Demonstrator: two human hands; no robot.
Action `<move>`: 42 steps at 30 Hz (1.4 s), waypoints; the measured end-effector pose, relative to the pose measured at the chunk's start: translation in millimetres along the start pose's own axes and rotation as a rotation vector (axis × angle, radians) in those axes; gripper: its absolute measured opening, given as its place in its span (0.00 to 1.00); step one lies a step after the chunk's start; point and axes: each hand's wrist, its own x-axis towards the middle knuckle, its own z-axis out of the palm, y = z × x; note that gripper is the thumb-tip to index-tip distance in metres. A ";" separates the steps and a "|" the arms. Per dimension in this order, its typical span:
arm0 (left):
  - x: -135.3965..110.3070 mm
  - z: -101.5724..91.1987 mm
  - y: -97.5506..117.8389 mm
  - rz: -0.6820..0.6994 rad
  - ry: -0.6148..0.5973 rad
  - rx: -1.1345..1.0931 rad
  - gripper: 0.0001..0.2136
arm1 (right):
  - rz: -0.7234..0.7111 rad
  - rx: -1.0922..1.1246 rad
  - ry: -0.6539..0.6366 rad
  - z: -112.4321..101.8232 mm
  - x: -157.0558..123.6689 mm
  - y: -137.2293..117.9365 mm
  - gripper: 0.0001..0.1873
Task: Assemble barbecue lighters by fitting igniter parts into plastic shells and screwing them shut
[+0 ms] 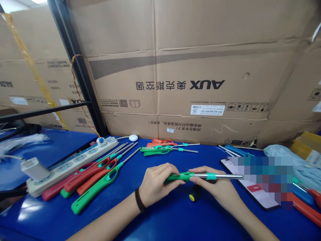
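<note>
A green long-necked lighter point(185, 176) is held level above the blue table, its metal tube with a teal collar pointing right. My left hand point(157, 179) is closed round the handle, covering much of it. With thumb and fingers, my right hand point(213, 185) pinches the lighter where handle meets tube. Below the right hand lies a black tool handle with a yellow end point(192, 197), partly hidden. Beyond my hands rest several orange and green lighter parts point(159, 147) with metal tubes. To the left lie several red, orange and green lighters point(94, 184).
A white power strip point(72, 165) with a plugged-in charger point(35, 169) runs along the left. A phone point(265, 197), partly blurred out, lies at the right near more lighters point(307, 209) and a plastic bag point(283, 157). Behind stands a large cardboard wall point(175, 40).
</note>
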 end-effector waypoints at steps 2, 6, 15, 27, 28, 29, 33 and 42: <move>-0.9 0.9 -0.5 -0.005 0.012 -0.006 0.08 | 0.011 0.005 -0.005 0.5 -0.4 0.4 0.13; -3.1 3.4 -1.2 0.005 0.067 -0.021 0.06 | 0.046 0.047 0.026 3.4 -1.3 1.4 0.14; -3.6 7.3 -4.0 -0.021 0.130 -0.066 0.09 | 0.041 0.048 0.074 5.0 -1.0 1.6 0.14; -3.1 9.9 1.6 -0.125 0.083 -0.073 0.07 | 0.069 0.080 0.034 3.4 0.0 4.4 0.15; -2.7 9.7 1.8 -0.142 0.071 -0.078 0.07 | 0.072 0.069 0.027 2.9 0.1 4.1 0.15; -2.3 9.5 2.0 -0.164 0.059 -0.087 0.07 | 0.073 0.055 0.024 2.4 0.2 3.7 0.15; -1.0 9.1 2.7 -0.272 0.032 -0.199 0.07 | 0.067 0.024 0.032 2.3 -0.1 1.5 0.15; -3.3 8.7 -10.4 -0.152 0.080 -0.211 0.08 | 0.047 0.030 0.072 1.9 1.9 5.0 0.15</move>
